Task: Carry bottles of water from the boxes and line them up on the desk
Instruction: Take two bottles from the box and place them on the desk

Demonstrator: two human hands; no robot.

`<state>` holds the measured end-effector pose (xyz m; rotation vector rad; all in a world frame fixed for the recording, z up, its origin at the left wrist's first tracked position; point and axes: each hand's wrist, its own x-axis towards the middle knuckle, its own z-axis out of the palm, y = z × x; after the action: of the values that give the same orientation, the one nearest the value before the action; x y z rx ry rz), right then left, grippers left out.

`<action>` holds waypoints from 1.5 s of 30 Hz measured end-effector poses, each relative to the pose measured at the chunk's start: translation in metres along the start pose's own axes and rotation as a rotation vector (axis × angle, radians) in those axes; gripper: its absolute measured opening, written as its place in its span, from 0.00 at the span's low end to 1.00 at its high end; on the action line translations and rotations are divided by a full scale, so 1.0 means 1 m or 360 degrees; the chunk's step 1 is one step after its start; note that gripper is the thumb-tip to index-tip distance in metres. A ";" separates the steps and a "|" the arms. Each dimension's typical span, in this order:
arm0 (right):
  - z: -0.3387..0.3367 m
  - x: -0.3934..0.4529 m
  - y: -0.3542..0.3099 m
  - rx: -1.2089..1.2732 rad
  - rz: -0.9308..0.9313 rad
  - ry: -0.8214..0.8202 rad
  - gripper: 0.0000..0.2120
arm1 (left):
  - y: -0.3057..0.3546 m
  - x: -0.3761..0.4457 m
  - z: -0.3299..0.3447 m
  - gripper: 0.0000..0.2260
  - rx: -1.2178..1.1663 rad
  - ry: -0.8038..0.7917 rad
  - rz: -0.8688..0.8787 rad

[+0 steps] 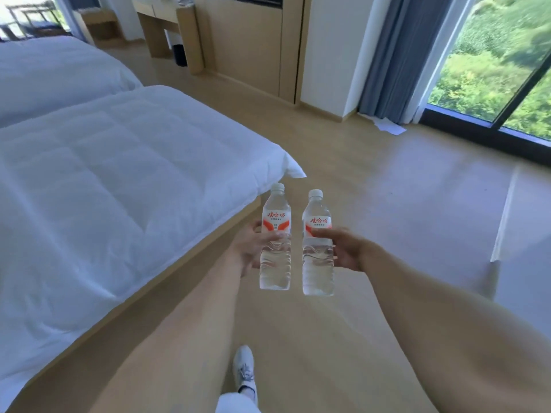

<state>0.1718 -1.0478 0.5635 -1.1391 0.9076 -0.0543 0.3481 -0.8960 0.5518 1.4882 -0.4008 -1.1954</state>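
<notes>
The near bed served as the landmark: it filled the left of the view under a white duvet, a second bed lay beyond it, and a wooden desk stood well past its far end against the back wall, with a grey curtain and a large window off to the bed's right. Wooden floor ran between them. The step in hand appeared to be the carry itself, since both bottles were up in the air just off the bed's foot corner and no boxes showed in the view. The next move would likely call for walking on along the bed's side toward that desk and setting each bottle down upright beside the other, without knocking them together. The left hand held the left bottle around its middle, thumb laid across the front just under the label and the other fingers hidden behind it. The right hand gripped the right bottle likewise, thumb on the label's lower edge, fingers wrapped out of sight. Both bottles stood upright, caps on, near each other but apart. One white shoe showed below them.
</notes>
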 end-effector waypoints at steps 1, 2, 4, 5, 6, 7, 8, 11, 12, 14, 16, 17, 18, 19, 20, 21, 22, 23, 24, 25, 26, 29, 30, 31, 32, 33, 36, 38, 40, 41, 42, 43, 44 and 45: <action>-0.008 0.005 -0.004 0.0034 -0.0004 0.0044 0.26 | 0.004 0.012 0.005 0.28 0.0021 -0.0024 -0.0008; -0.015 0.010 -0.008 0.0063 -0.0009 0.0086 0.25 | 0.009 0.025 0.009 0.28 0.0040 -0.0049 -0.0012; -0.027 0.022 -0.017 0.0100 -0.0017 0.0152 0.24 | 0.019 0.051 0.015 0.27 0.0069 -0.0102 -0.0017; -0.033 0.030 -0.024 0.0112 -0.0021 0.0174 0.24 | 0.025 0.065 0.018 0.27 0.0082 -0.0136 -0.0018; -0.038 0.039 -0.031 0.0123 -0.0027 0.0194 0.24 | 0.033 0.080 0.019 0.26 0.0095 -0.0175 -0.0018; -0.043 0.049 -0.039 0.0130 -0.0036 0.0216 0.24 | 0.040 0.094 0.020 0.26 0.0107 -0.0210 -0.0018; -0.046 0.058 -0.048 0.0132 -0.0046 0.0237 0.25 | 0.048 0.109 0.020 0.26 0.0117 -0.0238 -0.0019; -0.056 0.087 -0.078 0.0150 -0.0062 0.0299 0.26 | 0.077 0.155 0.022 0.25 0.0145 -0.0285 -0.0031; -0.060 0.097 -0.088 0.0157 -0.0068 0.0305 0.26 | 0.086 0.170 0.023 0.25 0.0144 -0.0298 -0.0029; -0.067 0.117 -0.109 0.0171 -0.0086 0.0321 0.25 | 0.105 0.199 0.024 0.25 0.0154 -0.0330 -0.0023; -0.075 0.137 -0.127 0.0205 -0.0105 0.0361 0.23 | 0.122 0.227 0.026 0.25 0.0182 -0.0362 -0.0027; -0.079 0.146 -0.135 0.0223 -0.0110 0.0379 0.21 | 0.129 0.239 0.027 0.25 0.0195 -0.0380 -0.0029; -0.083 0.154 -0.141 0.0242 -0.0110 0.0395 0.20 | 0.135 0.251 0.029 0.25 0.0205 -0.0397 -0.0030; -0.087 0.161 -0.148 0.0262 -0.0109 0.0410 0.20 | 0.140 0.262 0.031 0.25 0.0215 -0.0413 -0.0031; -0.092 0.168 -0.153 0.0277 -0.0109 0.0421 0.21 | 0.145 0.273 0.034 0.24 0.0221 -0.0431 -0.0032; -0.096 0.173 -0.158 0.0279 -0.0112 0.0427 0.23 | 0.149 0.282 0.036 0.24 0.0222 -0.0443 -0.0032; -0.101 0.180 -0.164 0.0280 -0.0113 0.0433 0.24 | 0.154 0.293 0.039 0.24 0.0220 -0.0455 -0.0036; -0.107 0.186 -0.168 0.0281 -0.0115 0.0438 0.23 | 0.157 0.303 0.042 0.23 0.0219 -0.0465 -0.0040; -0.113 0.192 -0.172 0.0286 -0.0117 0.0438 0.23 | 0.160 0.312 0.045 0.23 0.0222 -0.0474 -0.0046; -0.121 0.200 -0.177 0.0294 -0.0118 0.0440 0.23 | 0.163 0.324 0.049 0.23 0.0226 -0.0481 -0.0055; -0.129 0.208 -0.182 0.0302 -0.0118 0.0447 0.23 | 0.165 0.336 0.053 0.23 0.0227 -0.0483 -0.0067; -0.154 0.235 -0.194 0.0335 -0.0126 0.0467 0.26 | 0.170 0.372 0.067 0.22 0.0204 -0.0452 -0.0089; -0.164 0.245 -0.198 0.0346 -0.0128 0.0467 0.26 | 0.172 0.385 0.074 0.22 0.0200 -0.0440 -0.0092; -0.174 0.255 -0.203 0.0360 -0.0132 0.0462 0.25 | 0.175 0.399 0.080 0.22 0.0200 -0.0429 -0.0093; -0.185 0.266 -0.209 0.0376 -0.0135 0.0454 0.25 | 0.178 0.412 0.087 0.21 0.0198 -0.0421 -0.0095; -0.197 0.276 -0.216 0.0385 -0.0136 0.0444 0.24 | 0.181 0.427 0.094 0.21 0.0199 -0.0412 -0.0103; -0.238 0.312 -0.241 0.0377 -0.0149 0.0418 0.27 | 0.196 0.477 0.119 0.20 0.0200 -0.0387 -0.0109; -0.270 0.335 -0.263 0.0393 -0.0148 0.0431 0.28 | 0.210 0.510 0.139 0.20 0.0170 -0.0362 -0.0101; -0.300 0.356 -0.287 0.0387 -0.0129 0.0418 0.25 | 0.225 0.540 0.160 0.18 0.0132 -0.0313 -0.0105; -0.314 0.365 -0.298 0.0385 -0.0120 0.0401 0.25 | 0.232 0.554 0.169 0.18 0.0122 -0.0296 -0.0110; -0.327 0.374 -0.309 0.0385 -0.0117 0.0384 0.26 | 0.240 0.567 0.178 0.18 0.0107 -0.0294 -0.0107; -0.340 0.383 -0.321 0.0382 -0.0119 0.0371 0.26 | 0.247 0.580 0.185 0.17 0.0085 -0.0299 -0.0099; -0.352 0.392 -0.332 0.0372 -0.0119 0.0365 0.26 | 0.254 0.593 0.192 0.17 0.0068 -0.0301 -0.0090; -0.363 0.402 -0.344 0.0356 -0.0112 0.0363 0.24 | 0.261 0.606 0.197 0.17 0.0062 -0.0289 -0.0085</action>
<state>0.3369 -1.6673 0.5580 -0.9675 1.0345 -0.3414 0.5351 -1.5582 0.5379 1.4358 -0.5117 -1.3773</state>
